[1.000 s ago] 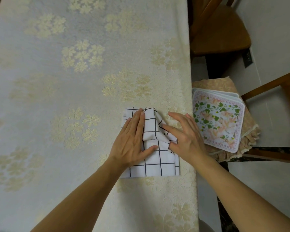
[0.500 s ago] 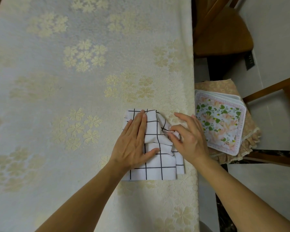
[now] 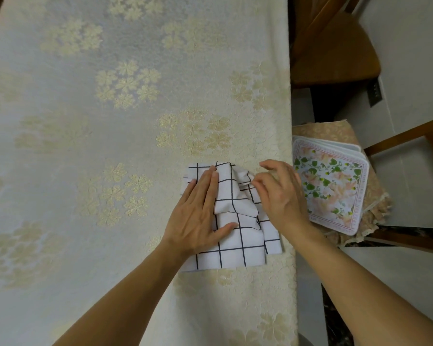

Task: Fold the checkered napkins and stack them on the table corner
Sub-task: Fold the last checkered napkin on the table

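Observation:
A white napkin with a black grid (image 3: 238,242) lies partly folded near the right edge of the table (image 3: 85,171). Its upper right part is bunched and rumpled. My left hand (image 3: 200,216) lies flat on the napkin's left half, fingers straight, thumb across the middle. My right hand (image 3: 278,193) is at the napkin's right side and pinches the rumpled top corner between thumb and fingertips, lifting it slightly. A second layer of the checkered cloth sticks out at the lower right.
The table wears a cream tablecloth with gold flower clusters. Just off its right edge a stack of floral square mats (image 3: 330,188) sits on a cushioned chair seat (image 3: 375,203). Another wooden chair (image 3: 335,53) stands farther back.
My right hand went from resting flat on the napkin's right side to pinching its bunched upper corner. My left hand kept pressing the left half.

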Tool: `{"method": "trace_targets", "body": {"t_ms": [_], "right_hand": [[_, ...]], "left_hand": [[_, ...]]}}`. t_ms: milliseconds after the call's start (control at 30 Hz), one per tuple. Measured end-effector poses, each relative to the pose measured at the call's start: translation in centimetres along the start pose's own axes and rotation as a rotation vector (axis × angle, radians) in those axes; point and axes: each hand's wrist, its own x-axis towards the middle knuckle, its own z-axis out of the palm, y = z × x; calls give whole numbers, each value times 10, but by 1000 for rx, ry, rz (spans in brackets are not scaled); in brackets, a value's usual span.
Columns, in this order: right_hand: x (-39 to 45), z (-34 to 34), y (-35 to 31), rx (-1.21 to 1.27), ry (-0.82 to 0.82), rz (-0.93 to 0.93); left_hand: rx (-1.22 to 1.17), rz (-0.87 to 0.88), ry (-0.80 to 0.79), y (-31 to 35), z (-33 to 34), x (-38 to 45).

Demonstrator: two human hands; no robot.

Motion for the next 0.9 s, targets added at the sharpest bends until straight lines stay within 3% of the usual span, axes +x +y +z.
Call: {"method": "trace_targets", "body": {"t_ms": [133, 333, 900], "right_hand": [[1, -9, 7, 107, 57, 251], [8, -2, 8, 81, -69, -115], [27, 9, 17, -66, 8, -500]], "left_hand": [[3, 1, -18, 0, -2, 1], [-1, -7, -5, 2, -7, 7], [77, -40, -50, 4, -6, 21]]}}
